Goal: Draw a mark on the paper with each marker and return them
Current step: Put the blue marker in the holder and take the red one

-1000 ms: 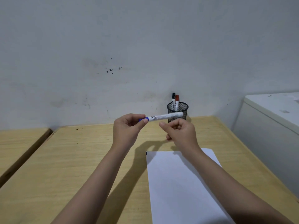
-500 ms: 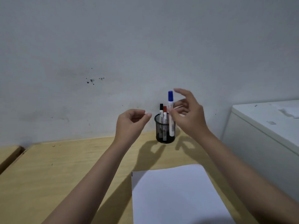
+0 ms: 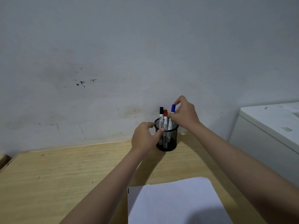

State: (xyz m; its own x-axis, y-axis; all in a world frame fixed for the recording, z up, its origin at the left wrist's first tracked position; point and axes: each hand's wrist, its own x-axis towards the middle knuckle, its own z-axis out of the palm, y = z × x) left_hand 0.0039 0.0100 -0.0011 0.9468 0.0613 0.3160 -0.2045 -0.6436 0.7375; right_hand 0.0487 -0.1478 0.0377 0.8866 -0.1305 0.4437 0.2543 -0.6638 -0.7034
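Blue-capped marker (image 3: 172, 114) standing in black mesh cup (image 3: 168, 139), beside red marker (image 3: 165, 120) and black marker (image 3: 161, 118). Right hand (image 3: 184, 113) grip pinching blue cap; left hand (image 3: 143, 139) grip clasping cup wall. Advice: steady cup, let marker settle before releasing. Paper (image 3: 174, 202) lies nearer than cup on wooden surface (image 3: 64, 172).

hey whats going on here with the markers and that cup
A person is putting a blue-capped marker into a black mesh pen holder with the right hand, which pinches it near the cap. The left hand grips the holder's side. A black-capped marker and a red-capped marker stand inside. A white sheet of paper lies on the wooden table.
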